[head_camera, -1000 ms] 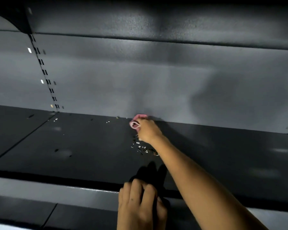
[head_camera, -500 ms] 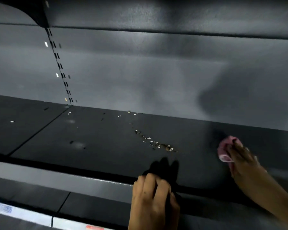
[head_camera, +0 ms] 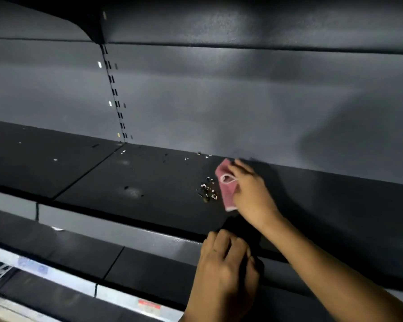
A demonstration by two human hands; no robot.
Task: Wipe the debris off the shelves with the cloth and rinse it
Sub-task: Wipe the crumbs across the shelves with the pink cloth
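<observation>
A pink cloth [head_camera: 226, 185] lies on the dark shelf [head_camera: 149, 182] near the back wall, and my right hand [head_camera: 251, 194] grips it from the right. Just left of the cloth sits a small heap of pale and brown debris [head_camera: 207, 190]. More specks of debris are scattered along the back edge [head_camera: 196, 156] and on the left shelf panel [head_camera: 55, 159]. My left hand [head_camera: 223, 270] is cupped with curled fingers below the shelf's front lip, under the heap; what lies inside it is hidden.
A slotted upright [head_camera: 115, 94] runs up the grey back wall at the seam between shelf panels. An upper shelf [head_camera: 242, 22] overhangs closely. A lower shelf [head_camera: 68, 249] with a price rail [head_camera: 130, 300] and a red label [head_camera: 149, 305] lies below.
My right hand swept the cloth from far right back leftward, pushing the strung-out debris into a tight heap. The left hand stayed under the shelf's front edge.
</observation>
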